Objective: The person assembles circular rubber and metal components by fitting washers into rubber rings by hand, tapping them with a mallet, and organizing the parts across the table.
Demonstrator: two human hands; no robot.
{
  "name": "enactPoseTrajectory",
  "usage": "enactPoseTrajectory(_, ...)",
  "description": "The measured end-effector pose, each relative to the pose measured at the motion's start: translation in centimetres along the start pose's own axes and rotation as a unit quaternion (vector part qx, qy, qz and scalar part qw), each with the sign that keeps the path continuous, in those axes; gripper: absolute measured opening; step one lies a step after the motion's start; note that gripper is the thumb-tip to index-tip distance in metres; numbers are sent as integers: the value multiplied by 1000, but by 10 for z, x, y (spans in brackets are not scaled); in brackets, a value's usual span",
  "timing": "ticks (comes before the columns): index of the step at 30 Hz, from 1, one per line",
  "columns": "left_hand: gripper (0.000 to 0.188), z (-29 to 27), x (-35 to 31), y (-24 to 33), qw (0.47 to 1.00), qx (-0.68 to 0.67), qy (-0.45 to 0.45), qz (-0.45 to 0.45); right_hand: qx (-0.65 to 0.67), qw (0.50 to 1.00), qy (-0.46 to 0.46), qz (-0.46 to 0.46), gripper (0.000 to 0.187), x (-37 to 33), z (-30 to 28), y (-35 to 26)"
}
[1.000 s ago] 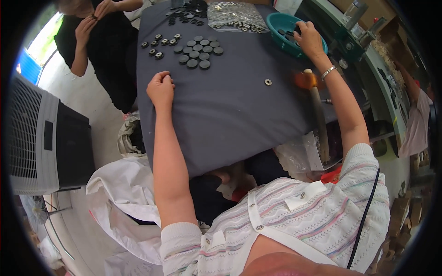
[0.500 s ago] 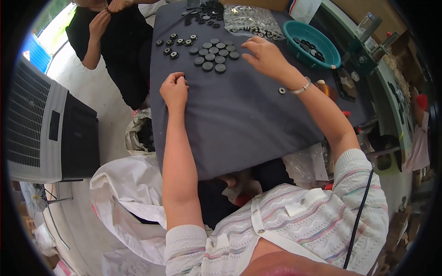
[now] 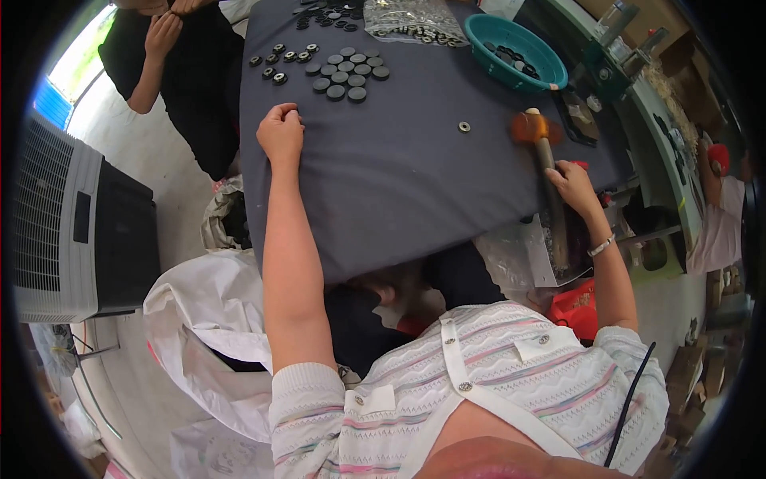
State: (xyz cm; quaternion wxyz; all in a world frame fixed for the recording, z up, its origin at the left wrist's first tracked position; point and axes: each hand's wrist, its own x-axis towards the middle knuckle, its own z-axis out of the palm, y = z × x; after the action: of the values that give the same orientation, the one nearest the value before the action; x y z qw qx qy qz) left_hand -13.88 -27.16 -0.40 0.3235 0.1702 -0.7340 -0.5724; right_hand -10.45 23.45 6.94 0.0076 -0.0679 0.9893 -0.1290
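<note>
In my right hand (image 3: 574,190), at the right side of the table, is the handle of a mallet with an amber-orange head (image 3: 533,128). The head lies over the cloth and the fingers close round the handle. My left hand (image 3: 281,136) rests near the table's left edge with its fingers curled together; what they hold, if anything, is hidden. Just beyond it sits a cluster of flat round dark discs (image 3: 338,77). Left of those are several dark round pieces with metal centres (image 3: 279,78). One small ring-shaped metal piece (image 3: 464,127) lies alone, left of the mallet head.
A teal plastic basin (image 3: 479,60) holding dark discs stands at the back right. Beside it is a clear bag of small metal parts (image 3: 415,20). A green hand press (image 3: 610,68) and a phone-like dark slab (image 3: 576,118) are further right. Another person (image 3: 171,88) works across the left corner.
My right hand has moved from beside the disc cluster back toward me and taken hold of the mallet. My left hand stays curled at the left edge; the whole view has shifted slightly.
</note>
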Motion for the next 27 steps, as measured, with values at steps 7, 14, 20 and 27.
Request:
enactPoseTrajectory(7, 17, 1, 1, 0, 1000, 6, 3, -5, -34, 954, 212, -210, 34, 25, 9, -93)
enactPoseTrajectory(14, 17, 0, -3, 4, 1000, 4, 8, -25, 129, 946, 89, -283, 35, 166, 69, -230)
enactPoseTrajectory(20, 17, 1, 1, 3, 999, 12, 14, -31, 47, 975, 78, -203, 34, 213, 106, -253)
enactPoseTrajectory(27, 17, 2, 0, -1, 998, 56, 29, -18, 90, 959, 86, -254, 29, 211, 117, -247)
